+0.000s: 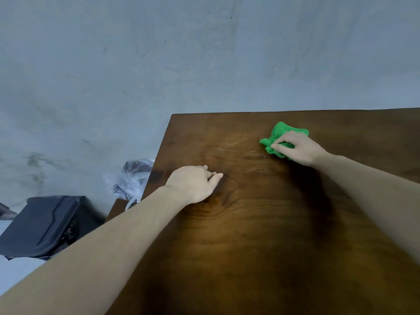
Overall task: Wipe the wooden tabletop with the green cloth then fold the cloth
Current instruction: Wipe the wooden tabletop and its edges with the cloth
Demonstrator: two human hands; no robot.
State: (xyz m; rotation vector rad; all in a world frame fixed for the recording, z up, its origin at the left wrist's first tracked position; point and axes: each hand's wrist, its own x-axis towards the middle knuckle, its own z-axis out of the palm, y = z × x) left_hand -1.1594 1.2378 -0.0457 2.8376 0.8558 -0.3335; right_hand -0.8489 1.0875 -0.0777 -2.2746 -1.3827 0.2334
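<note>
The dark wooden tabletop (250, 235) fills the right and lower part of the view. A bunched-up green cloth (280, 130) lies on it toward the far right, and my right hand (297, 147) grips it and presses it against the wood. Part of the cloth is hidden under my fingers. My left hand (195, 184) rests flat on the table near the left edge, fingers together, holding nothing. Faint pale streaks (229, 145) mark the wood between my two hands.
A grey wall (204, 53) rises right behind the table's far edge. Left of the table, lower down, sit a clear plastic bag (131, 178) with something dark inside and a black case (45, 226). The table's left edge runs diagonally beside them.
</note>
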